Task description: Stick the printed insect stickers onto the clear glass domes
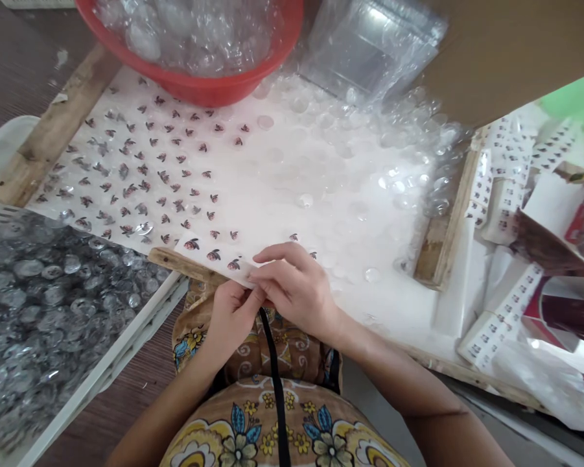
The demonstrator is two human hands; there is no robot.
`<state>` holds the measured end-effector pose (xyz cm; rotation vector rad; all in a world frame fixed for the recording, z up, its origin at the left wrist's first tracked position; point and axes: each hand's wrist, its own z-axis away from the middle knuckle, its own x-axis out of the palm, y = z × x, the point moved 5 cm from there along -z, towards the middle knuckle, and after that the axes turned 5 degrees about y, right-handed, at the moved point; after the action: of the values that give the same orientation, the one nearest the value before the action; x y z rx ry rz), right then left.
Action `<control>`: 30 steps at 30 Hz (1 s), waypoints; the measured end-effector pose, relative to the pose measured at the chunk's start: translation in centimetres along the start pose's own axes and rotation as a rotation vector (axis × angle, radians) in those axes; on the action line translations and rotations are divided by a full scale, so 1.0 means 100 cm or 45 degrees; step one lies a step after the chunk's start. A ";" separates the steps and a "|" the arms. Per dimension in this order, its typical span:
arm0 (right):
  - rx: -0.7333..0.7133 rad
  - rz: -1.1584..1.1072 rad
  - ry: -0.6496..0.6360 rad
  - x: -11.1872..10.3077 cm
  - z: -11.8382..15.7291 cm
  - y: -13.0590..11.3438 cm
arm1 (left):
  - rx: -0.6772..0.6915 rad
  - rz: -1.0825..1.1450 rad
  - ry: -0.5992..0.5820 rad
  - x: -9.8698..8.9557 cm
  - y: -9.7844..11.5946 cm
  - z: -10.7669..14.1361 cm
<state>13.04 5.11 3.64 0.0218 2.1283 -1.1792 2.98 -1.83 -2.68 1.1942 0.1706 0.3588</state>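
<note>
A white strip of printed stickers [203, 255] reaches from my fingers toward the upper left, over the table's front edge. Each sticker on it bears a small dark and pink motif. My left hand [234, 319] is closed, thumb and fingers pinching at the strip's near end. Just right of it, my right hand [295, 285] is closed too, its bent fingertips meeting at the same end of the strip. What exactly lies between the fingertips is hidden. Beyond the hands, clear round discs [305, 201] are scattered on the white tabletop [277, 224], many at left with the same motif.
A red basin [214, 91] of clear plastic pieces stands at the back. At left is a crate [121, 363] full of clear discs. Wooden strips [53, 130] edge the table. Rolled sticker sheets [503, 311] and a clear plastic bag [369, 45] lie right and behind.
</note>
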 end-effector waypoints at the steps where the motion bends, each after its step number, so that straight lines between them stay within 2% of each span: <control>1: 0.036 -0.088 0.026 -0.005 -0.004 0.003 | -0.024 0.033 -0.012 0.000 -0.001 0.001; 3: 0.178 -0.225 0.097 -0.015 -0.017 0.019 | -0.087 0.102 -0.045 0.002 -0.005 0.002; 6: 0.524 -0.240 0.197 -0.022 -0.037 0.063 | -0.142 0.149 -0.073 0.003 -0.009 0.004; 8: 0.714 -0.220 0.147 -0.017 -0.046 0.094 | -0.142 0.146 -0.070 0.002 -0.009 0.005; 10: 0.790 -0.231 0.063 -0.007 -0.051 0.115 | -0.136 0.136 -0.067 0.002 -0.008 0.005; 12: 0.818 -0.236 0.026 0.000 -0.053 0.126 | -0.131 0.132 -0.076 0.002 -0.008 0.005; 23: 0.855 -0.130 0.050 0.003 -0.052 0.126 | -0.109 0.097 -0.102 0.001 -0.011 0.005; 30: 0.550 0.247 -0.009 0.009 -0.051 0.112 | -0.121 0.138 -0.091 0.003 -0.009 0.004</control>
<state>13.19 15.22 -3.39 0.4070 1.7815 -1.4904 3.52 -2.35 -3.32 1.1235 0.0265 0.4139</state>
